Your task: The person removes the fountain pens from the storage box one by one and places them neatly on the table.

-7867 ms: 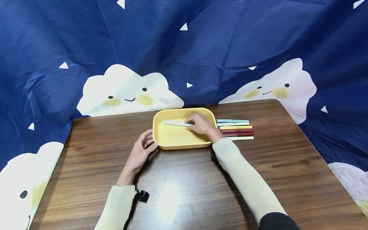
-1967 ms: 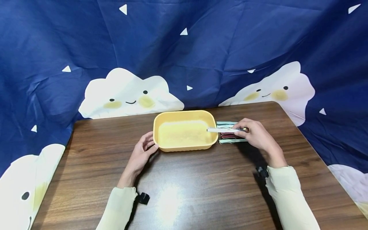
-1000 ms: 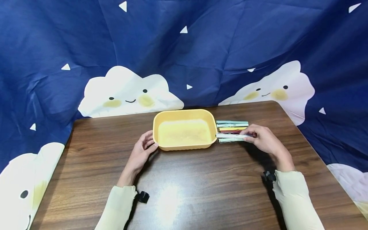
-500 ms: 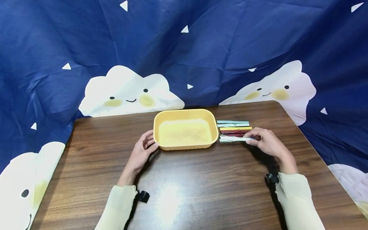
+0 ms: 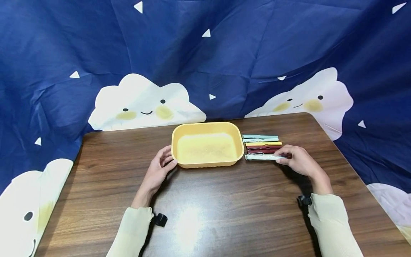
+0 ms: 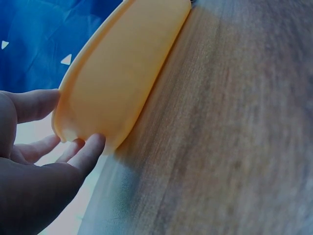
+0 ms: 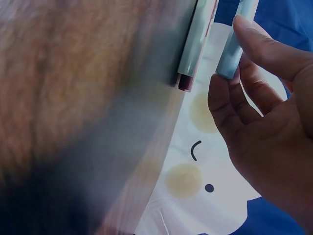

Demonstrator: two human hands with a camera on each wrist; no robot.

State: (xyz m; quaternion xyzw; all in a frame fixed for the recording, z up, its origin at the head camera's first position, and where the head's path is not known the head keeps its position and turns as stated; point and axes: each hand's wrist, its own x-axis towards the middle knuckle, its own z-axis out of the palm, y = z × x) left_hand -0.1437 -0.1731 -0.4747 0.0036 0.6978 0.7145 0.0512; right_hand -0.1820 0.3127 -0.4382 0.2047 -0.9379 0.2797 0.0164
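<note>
My left hand [image 5: 157, 169] rests against the left end of a yellow tray [image 5: 205, 165], thumb at the near corner and fingers along the outer wall. In the left wrist view, relaxed fingers [image 6: 90, 152] touch that wall from outside. Right of the tray my right hand [image 5: 300, 160] pinches a white pen [image 5: 261, 157] by its right end, at the near side of a row of pens. The right wrist view has the held pen's light-blue-looking end between thumb and fingertips, apart from a pale green pen [image 7: 198, 46] lying on the table.
The row beside the tray includes a teal pen [image 5: 261, 136], a yellow pen [image 5: 268, 144] and dark red pens [image 5: 266, 147]. They lie parallel on the brown wooden table [image 5: 224, 200]. A blue curtain [image 5: 208, 64] with white clouds hangs behind the table's far edge.
My right hand has left the tray's inside, where it held a white pen. Lately it carried the white pen toward me and lowered it at the row's near side. My left hand stays put.
</note>
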